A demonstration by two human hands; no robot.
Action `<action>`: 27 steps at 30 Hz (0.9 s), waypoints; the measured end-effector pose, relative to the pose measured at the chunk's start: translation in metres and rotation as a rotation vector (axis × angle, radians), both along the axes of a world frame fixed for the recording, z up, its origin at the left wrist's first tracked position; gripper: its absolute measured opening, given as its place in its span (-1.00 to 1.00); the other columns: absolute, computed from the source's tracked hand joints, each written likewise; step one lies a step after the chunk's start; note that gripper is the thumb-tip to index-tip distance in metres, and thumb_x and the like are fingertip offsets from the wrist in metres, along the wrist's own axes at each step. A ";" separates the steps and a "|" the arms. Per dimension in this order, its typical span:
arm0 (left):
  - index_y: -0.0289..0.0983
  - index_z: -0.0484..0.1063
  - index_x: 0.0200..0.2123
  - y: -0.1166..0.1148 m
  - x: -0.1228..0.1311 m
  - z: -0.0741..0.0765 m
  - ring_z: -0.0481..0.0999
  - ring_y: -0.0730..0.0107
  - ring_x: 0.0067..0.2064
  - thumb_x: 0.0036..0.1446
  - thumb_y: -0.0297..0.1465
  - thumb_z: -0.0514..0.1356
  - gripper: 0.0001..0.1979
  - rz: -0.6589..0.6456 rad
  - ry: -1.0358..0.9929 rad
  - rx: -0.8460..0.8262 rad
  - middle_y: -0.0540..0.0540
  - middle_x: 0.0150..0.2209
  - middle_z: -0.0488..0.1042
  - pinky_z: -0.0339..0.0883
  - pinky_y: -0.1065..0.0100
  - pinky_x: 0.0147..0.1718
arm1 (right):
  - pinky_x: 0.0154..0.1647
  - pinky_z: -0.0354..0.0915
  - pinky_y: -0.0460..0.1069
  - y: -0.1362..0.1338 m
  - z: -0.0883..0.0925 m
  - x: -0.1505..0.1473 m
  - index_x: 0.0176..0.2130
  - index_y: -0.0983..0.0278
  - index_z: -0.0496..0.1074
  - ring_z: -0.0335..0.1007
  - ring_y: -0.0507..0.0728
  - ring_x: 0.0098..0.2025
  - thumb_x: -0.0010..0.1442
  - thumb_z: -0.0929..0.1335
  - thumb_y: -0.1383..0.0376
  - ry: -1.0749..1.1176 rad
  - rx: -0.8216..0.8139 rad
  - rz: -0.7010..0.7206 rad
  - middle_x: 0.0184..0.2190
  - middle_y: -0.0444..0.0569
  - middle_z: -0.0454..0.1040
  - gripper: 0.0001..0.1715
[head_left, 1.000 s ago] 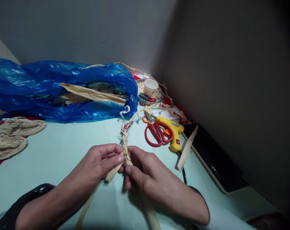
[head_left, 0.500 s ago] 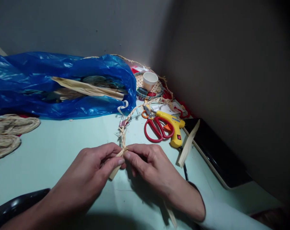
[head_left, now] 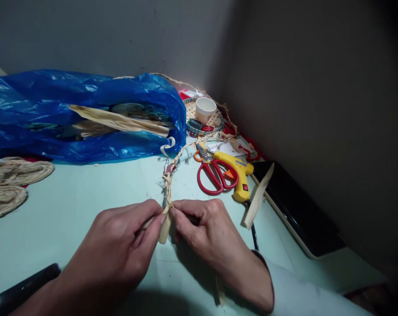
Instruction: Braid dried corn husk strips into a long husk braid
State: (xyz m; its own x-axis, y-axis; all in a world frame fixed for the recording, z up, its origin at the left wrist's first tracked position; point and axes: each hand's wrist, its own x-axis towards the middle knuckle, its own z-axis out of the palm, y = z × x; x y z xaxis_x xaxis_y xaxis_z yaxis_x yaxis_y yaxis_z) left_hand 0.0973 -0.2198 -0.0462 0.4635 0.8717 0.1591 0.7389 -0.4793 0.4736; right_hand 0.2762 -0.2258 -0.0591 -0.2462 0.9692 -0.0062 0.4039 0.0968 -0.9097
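A pale braid (head_left: pixel 169 188) of dried, husk-like strips runs from a small clip (head_left: pixel 168 168) on the table down to my fingers. My left hand (head_left: pixel 126 237) pinches one flat strip at the braid's lower end, pulled out to the left. My right hand (head_left: pixel 208 232) pinches the braid end from the other side, thumb against forefinger. Between the hands a loose strip end (head_left: pixel 165 230) hangs downward. Another strip end (head_left: pixel 220 292) shows below my right wrist. The fingertips of both hands nearly meet.
A blue plastic bag (head_left: pixel 129 147) holding dried husks lies at the back left. Red-handled scissors (head_left: pixel 211 177) and a yellow glue gun (head_left: pixel 241 180) lie right of the braid, near a black flat device (head_left: pixel 297 206). Woven soles (head_left: pixel 17 171) sit at left; a paper cup (head_left: pixel 205 109) stands behind.
My left hand has shifted slightly left, drawing a strip out sideways. The loose strip end between my hands now hangs more upright. My right hand keeps its pinch at the braid.
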 end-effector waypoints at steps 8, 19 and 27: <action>-0.21 0.37 -0.42 -0.011 0.008 -0.014 0.42 0.39 -0.59 0.31 -0.52 -0.01 -0.73 -0.122 0.252 0.523 0.04 -0.59 0.41 0.15 0.32 -0.58 | -0.43 -0.01 -0.05 0.000 0.004 0.000 -0.52 0.27 0.18 0.01 -0.01 -0.46 0.36 0.21 0.34 0.066 -0.046 0.088 -0.57 -0.22 0.16 -0.62; -0.41 0.46 -0.09 -0.030 0.006 -0.031 0.57 0.29 -0.46 0.35 -0.52 -0.07 -0.69 -0.240 0.449 0.864 -0.21 -0.32 0.66 0.38 0.28 -0.45 | -0.31 0.21 -0.04 0.002 0.002 -0.001 -0.50 0.30 0.36 0.29 0.08 -0.38 0.29 0.29 0.19 0.426 -0.292 0.070 -0.48 -0.08 0.36 -0.64; -0.15 0.47 -0.28 0.004 -0.003 0.004 0.56 0.31 -0.29 0.30 -0.19 0.11 -0.78 0.112 -0.252 -0.172 0.02 -0.32 0.60 0.34 0.36 -0.31 | -0.33 0.16 -0.09 0.002 0.008 0.005 -0.51 0.32 0.40 0.19 0.02 -0.42 0.38 0.24 0.31 0.380 -0.253 0.084 -0.50 -0.11 0.36 -0.57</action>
State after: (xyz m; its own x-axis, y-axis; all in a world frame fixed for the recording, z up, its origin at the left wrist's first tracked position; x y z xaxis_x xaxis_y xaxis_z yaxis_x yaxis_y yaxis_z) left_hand 0.0946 -0.2162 -0.0425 0.3282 0.9391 0.1023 0.6315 -0.2987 0.7155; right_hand 0.2812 -0.2237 -0.0508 -0.3546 0.9253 -0.1344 0.0379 -0.1294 -0.9909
